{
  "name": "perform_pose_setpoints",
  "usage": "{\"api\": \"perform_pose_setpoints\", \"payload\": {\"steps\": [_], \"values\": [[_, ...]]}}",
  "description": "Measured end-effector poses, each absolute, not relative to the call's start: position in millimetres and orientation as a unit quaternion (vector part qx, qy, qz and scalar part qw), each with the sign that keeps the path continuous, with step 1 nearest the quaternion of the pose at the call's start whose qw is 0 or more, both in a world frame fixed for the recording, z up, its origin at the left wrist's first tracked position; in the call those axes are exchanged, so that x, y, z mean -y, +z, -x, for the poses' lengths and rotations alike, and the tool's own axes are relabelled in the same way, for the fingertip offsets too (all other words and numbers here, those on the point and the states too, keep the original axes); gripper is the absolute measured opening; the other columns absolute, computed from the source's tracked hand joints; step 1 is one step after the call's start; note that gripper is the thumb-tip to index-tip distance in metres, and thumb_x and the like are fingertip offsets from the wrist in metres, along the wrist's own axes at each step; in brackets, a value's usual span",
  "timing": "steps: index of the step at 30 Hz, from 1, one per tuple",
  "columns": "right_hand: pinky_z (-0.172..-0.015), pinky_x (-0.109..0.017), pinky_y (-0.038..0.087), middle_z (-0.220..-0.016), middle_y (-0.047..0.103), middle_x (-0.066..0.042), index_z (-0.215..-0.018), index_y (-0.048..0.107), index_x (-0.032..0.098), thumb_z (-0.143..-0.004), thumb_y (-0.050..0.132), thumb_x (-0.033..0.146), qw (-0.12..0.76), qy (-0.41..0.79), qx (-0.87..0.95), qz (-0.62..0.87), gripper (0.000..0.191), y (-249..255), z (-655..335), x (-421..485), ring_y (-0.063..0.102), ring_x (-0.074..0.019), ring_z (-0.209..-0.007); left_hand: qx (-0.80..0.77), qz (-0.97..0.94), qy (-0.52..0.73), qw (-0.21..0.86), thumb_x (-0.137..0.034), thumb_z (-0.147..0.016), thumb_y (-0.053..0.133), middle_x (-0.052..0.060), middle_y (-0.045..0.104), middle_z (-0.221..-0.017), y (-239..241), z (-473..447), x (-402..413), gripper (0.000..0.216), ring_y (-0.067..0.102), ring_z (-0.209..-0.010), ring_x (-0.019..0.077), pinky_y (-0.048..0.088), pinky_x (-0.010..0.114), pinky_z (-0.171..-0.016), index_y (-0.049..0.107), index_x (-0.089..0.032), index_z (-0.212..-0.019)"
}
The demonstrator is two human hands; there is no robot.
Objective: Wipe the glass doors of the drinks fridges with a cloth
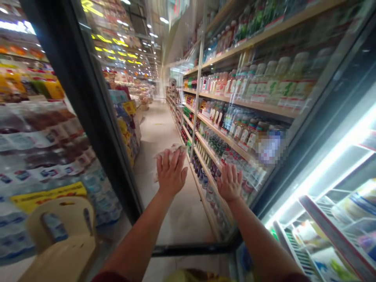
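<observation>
My left hand (pixel 172 172) lies flat against the glass door (pixel 164 219) of a fridge and presses a white cloth (pixel 169 150) to the pane; the cloth shows above my fingertips. To its right, my right hand (pixel 229 183) rests flat on the same glass with the fingers spread and nothing in it. The door stands swung open in front of me. Its dark frame (pixel 88 102) runs down on the left and its bottom rail (pixel 190 249) crosses below my forearms.
Through the glass I see a shop aisle (pixel 160 129) and wooden shelves of bottled drinks (pixel 235 129). At the right the open fridge (pixel 329 219) shows lit wire racks with packaged goods. At the lower left stands a beige plastic chair (pixel 63 239), with stacked bottled water (pixel 38 156) behind it.
</observation>
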State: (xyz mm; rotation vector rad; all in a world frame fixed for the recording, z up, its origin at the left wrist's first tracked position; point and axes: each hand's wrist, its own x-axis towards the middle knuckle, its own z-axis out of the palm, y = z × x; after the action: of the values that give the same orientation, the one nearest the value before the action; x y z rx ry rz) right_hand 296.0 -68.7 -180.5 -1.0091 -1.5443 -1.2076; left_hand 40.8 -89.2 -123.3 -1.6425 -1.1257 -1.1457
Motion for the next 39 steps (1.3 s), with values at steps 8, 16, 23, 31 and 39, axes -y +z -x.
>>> {"api": "perform_pose_setpoints", "payload": {"steps": [8,16,23,31,39], "values": [[-0.120,-0.055,0.027,-0.141,0.060,-0.018,-0.151,0.046,0.016,-0.094,0.050,0.031,0.440,-0.487,0.619,0.432,0.058,-188,-296,63,0.048,-0.0315,-0.140,0.366,0.757,-0.390,0.375,-0.038,-0.095,0.059,0.002,0.065,-0.137,-214,-68,97,0.043,0.028,-0.153,0.0232,0.010,0.043,-0.129,0.062,-0.034,-0.137],[-0.119,-0.052,0.030,-0.137,0.063,-0.018,-0.146,0.051,0.014,-0.095,0.048,0.030,0.439,-0.499,0.612,0.429,0.054,-184,-292,62,0.047,-0.0305,-0.141,0.469,0.606,-0.524,0.371,-0.035,-0.101,0.040,0.016,0.031,-0.164,-109,13,67,0.061,0.008,-0.157,0.0333,0.011,0.058,-0.126,0.030,-0.015,-0.158],[-0.119,-0.053,0.029,-0.137,0.062,-0.018,-0.141,0.056,0.015,-0.094,0.049,0.032,0.415,-0.499,0.606,0.461,0.050,-192,-296,57,0.047,-0.0312,-0.140,0.432,0.679,-0.465,0.369,-0.030,-0.098,0.048,0.015,0.047,-0.154,-194,19,69,0.063,0.006,-0.157,0.0295,0.012,0.056,-0.127,0.031,-0.020,-0.158],[-0.118,-0.054,0.030,-0.140,0.060,-0.019,-0.143,0.053,0.015,-0.094,0.049,0.033,0.414,-0.492,0.607,0.467,0.053,-197,-297,51,0.046,-0.0314,-0.141,0.505,0.590,-0.551,0.305,-0.046,-0.102,0.026,0.019,0.028,-0.164,-74,37,36,0.066,0.000,-0.157,0.0313,0.009,0.061,-0.125,0.033,-0.010,-0.157],[-0.119,-0.051,0.029,-0.133,0.064,-0.018,-0.137,0.057,0.014,-0.094,0.049,0.034,0.395,-0.519,0.595,0.471,0.048,-191,-295,52,0.049,-0.0296,-0.138,0.313,0.767,-0.414,0.377,-0.035,-0.098,0.053,0.003,0.062,-0.141,-167,-16,53,0.043,0.013,-0.157,0.0210,0.007,0.042,-0.129,0.059,-0.032,-0.140]]}}
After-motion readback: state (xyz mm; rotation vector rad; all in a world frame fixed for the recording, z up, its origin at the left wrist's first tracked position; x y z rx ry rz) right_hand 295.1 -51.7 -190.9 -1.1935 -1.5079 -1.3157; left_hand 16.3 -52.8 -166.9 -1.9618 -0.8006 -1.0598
